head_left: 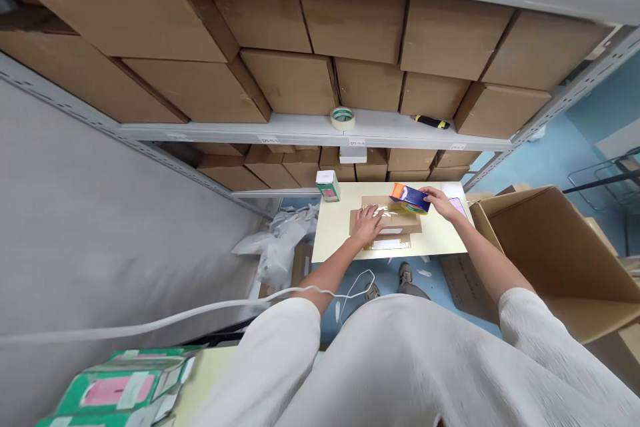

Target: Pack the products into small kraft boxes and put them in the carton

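Note:
On the pale table (340, 240) lies a brown cardboard box (400, 221) with shiny tape across its top. My left hand (368, 223) rests on the left part of this box, fingers stretched out and apart. With my right hand (436, 200) I grip a blue and orange tape dispenser (413, 197), held at the box's upper right. A yellowish roll shows at its lower edge. Below the box, nearer to me, a flat piece of cardboard with a white label (387, 244) sticks out. A small green and white box (328, 186) stands at the table's far left corner.
Shelves of cardboard boxes (287, 83) rise behind the table. A masking tape roll (343, 119) and a box cutter (431, 122) lie on one shelf. At right stands a large open carton (555, 247). A white cable (200, 310) crosses my left arm. Green boxes (115, 387) sit lower left.

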{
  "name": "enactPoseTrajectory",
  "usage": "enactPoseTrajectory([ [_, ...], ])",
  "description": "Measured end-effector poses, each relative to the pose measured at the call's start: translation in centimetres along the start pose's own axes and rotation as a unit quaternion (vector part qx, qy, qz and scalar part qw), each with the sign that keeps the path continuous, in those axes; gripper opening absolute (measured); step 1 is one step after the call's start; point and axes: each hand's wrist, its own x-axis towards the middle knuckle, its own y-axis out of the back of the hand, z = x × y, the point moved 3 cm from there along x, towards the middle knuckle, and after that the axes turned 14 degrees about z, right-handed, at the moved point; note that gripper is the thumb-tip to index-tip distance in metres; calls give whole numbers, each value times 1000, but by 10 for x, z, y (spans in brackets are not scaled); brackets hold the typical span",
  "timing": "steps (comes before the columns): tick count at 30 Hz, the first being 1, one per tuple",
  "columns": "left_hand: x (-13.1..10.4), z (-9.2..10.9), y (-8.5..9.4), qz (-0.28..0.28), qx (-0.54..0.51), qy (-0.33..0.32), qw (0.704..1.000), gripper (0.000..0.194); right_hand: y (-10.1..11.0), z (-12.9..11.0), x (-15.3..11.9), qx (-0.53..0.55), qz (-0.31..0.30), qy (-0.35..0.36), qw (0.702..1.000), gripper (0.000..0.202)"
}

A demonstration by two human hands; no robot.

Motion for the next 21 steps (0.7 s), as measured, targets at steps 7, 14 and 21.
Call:
enactPoseTrajectory([
  [7,-1,-6,-2,-2,-4,-7,1000,57,-43,-6,12,-79,-50,24,995,41],
  [14,-2,-9,-6,-7,-4,-7,1000,56,-52,-11,8,-222,-60,65,971,47],
  [21,-2,-10,-8,2,-9,-10,1000,56,-50,-19,6,-289,-65,72,952,57],
])
